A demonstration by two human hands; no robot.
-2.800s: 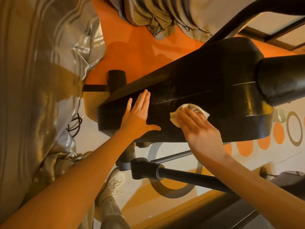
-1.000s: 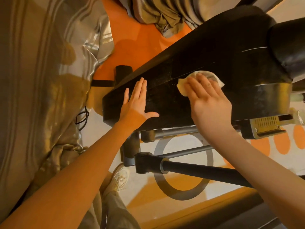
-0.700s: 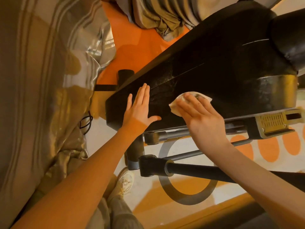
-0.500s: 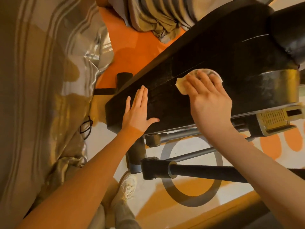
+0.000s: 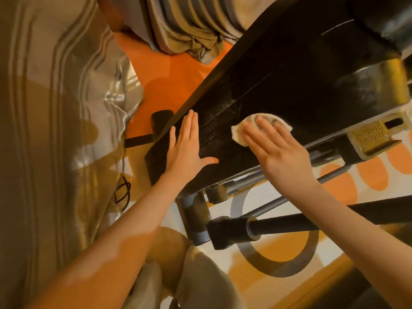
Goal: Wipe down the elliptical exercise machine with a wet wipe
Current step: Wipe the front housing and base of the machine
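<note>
The elliptical's black housing slants across the upper right of the head view, its surface streaked with moisture. My right hand presses a crumpled white wet wipe flat against the housing's side with straight fingers; most of the wipe is hidden under them. My left hand rests flat on the housing to the left of the wipe, fingers straight and together, thumb spread.
A black pedal arm and grey linkage rods run below the housing. A yellowish foot pedal sits at right. Striped curtain fabric hangs at left, with a black cable. The floor is orange and patterned.
My right hand has slid the wipe down and a little left along the housing since half a second ago. My left hand has stayed flat in the same spot.
</note>
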